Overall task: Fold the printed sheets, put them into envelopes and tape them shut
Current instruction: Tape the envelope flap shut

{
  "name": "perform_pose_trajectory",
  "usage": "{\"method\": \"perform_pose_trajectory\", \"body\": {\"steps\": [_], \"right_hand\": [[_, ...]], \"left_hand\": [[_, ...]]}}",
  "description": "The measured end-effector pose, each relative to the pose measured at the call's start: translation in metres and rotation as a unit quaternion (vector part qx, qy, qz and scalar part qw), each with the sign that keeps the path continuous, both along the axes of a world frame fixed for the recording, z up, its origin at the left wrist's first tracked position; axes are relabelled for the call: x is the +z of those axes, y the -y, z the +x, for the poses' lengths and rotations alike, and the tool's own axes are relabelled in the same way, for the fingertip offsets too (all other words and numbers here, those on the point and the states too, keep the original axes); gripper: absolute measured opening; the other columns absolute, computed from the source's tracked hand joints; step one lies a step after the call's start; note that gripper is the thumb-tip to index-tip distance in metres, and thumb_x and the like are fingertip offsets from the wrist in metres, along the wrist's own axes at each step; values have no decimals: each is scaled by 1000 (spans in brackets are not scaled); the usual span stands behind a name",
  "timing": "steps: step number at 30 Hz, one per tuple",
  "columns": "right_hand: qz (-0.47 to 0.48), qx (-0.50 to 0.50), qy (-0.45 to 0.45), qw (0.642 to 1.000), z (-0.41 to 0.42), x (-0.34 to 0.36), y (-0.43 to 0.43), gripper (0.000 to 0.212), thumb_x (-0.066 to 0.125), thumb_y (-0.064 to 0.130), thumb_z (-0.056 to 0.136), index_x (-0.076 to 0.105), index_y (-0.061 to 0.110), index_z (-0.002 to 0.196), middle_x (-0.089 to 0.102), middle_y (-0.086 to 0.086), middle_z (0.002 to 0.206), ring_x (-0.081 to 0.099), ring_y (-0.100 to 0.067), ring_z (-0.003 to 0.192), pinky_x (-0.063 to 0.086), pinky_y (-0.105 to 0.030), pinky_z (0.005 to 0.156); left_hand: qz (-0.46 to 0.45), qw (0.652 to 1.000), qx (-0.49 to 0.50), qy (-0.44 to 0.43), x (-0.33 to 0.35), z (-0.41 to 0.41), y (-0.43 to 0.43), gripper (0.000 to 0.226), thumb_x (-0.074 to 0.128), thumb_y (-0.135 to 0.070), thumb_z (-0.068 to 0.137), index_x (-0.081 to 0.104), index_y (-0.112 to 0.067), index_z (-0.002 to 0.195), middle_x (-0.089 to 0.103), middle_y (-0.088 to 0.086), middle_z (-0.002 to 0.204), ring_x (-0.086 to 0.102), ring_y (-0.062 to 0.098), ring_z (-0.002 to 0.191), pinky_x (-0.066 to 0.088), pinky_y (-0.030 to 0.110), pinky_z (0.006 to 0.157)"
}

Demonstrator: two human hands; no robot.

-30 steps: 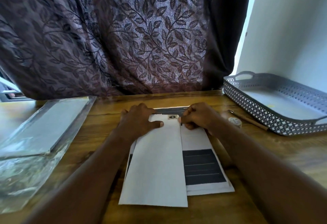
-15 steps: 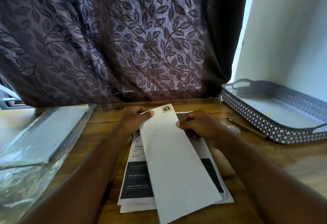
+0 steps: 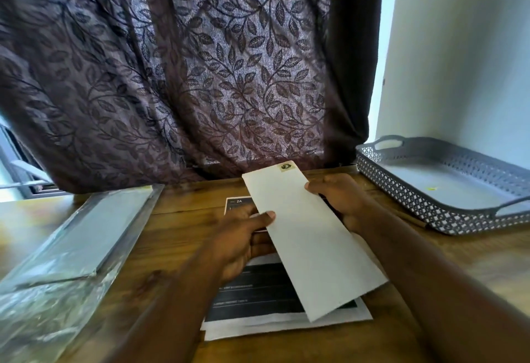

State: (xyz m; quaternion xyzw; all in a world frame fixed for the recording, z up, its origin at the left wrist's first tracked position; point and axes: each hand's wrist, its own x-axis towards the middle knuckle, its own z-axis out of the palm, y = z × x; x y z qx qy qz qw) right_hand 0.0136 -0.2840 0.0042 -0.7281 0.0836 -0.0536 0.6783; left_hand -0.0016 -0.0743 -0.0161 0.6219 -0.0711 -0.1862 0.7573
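Wooden table (image 3: 177, 233) w/ dark leaf curtain (image 3: 200, 75) behind. Far left: plastic-wrapped pack (image 3: 86, 233), flat. Left hand (image 3: 243, 236) pinches the folded sheet (image 3: 309, 236) at its left edge, thumb on top. The sheet is raised and tilted over the printed sheets (image 3: 258, 296). Right hand (image 3: 341, 202) grips its right edge. Grey tray (image 3: 430, 213) at right. Sheet prob. light, limp, creases easily, so best held by both long edges.

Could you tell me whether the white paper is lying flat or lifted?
Lifted: left hand and right hand hold the paper tilted above printed sheets.
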Motion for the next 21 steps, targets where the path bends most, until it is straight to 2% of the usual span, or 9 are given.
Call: {"method": "perform_pose_trajectory", "body": {"steps": [3,7,11,13,15,17,19,21], "right_hand": [[-22,19,2,1000,-22,8,8,17,67,16,93,75,1,94,77,-16,91,74,-38,88,57,-57,90],[-128,78,-89,985,-63,0,23,22,70,28,92,72,11,105,78,-6,95,74,-27,91,59,-45,87],[-52,78,-125,988,-93,-3,37,21,68,17,94,66,8,113,77,-11,101,74,-29,88,61,-38,71],[-44,65,-116,990,-100,-3,45,23,66,13,95,63,5,116,77,-13,101,74,-32,83,61,-38,69],[-66,33,-96,993,-109,0,51,21,66,12,95,63,3,114,77,-14,96,71,-28,67,56,-32,54],[-88,-10,-70,994,-119,3,58,17,67,12,95,66,1,108,77,-14,85,60,-19,50,43,-23,40],[-77,-59,-43,994,-131,9,72,14,68,12,94,67,0,101,74,-15,72,52,-15,43,38,-22,37],[-54,-105,-21,993,-137,15,90,13,66,11,95,68,-1,99,69,-16,65,51,-17,44,40,-22,38]], "left_hand": [[-33,998,45,1,3,0,5,21,56,-7,100,62,-6,119,77,10,103,76,24,90,62,33,72],[-56,994,98,-4,-1,5,11,19,56,-3,99,62,-4,117,78,7,96,76,19,83,61,29,63],[-47,992,120,3,-5,5,19,24,58,-4,98,61,-5,122,76,7,103,76,20,85,62,32,67],[-54,993,109,-3,-3,4,23,25,57,-7,99,60,-6,123,76,9,108,76,22,89,63,34,69],[-74,994,83,-10,-1,-1,29,24,56,-14,100,61,-8,123,75,11,111,75,23,94,63,35,72],[-91,994,53,-4,1,-11,39,27,57,-23,100,60,-11,123,76,10,109,75,24,98,63,36,76],[-102,995,16,2,5,-22,54,29,58,-29,99,60,-14,123,76,10,109,74,25,100,63,37,78],[-100,995,-26,1,9,-33,71,31,57,-31,99,60,-12,123,75,17,109,74,29,100,63,37,80]]}}
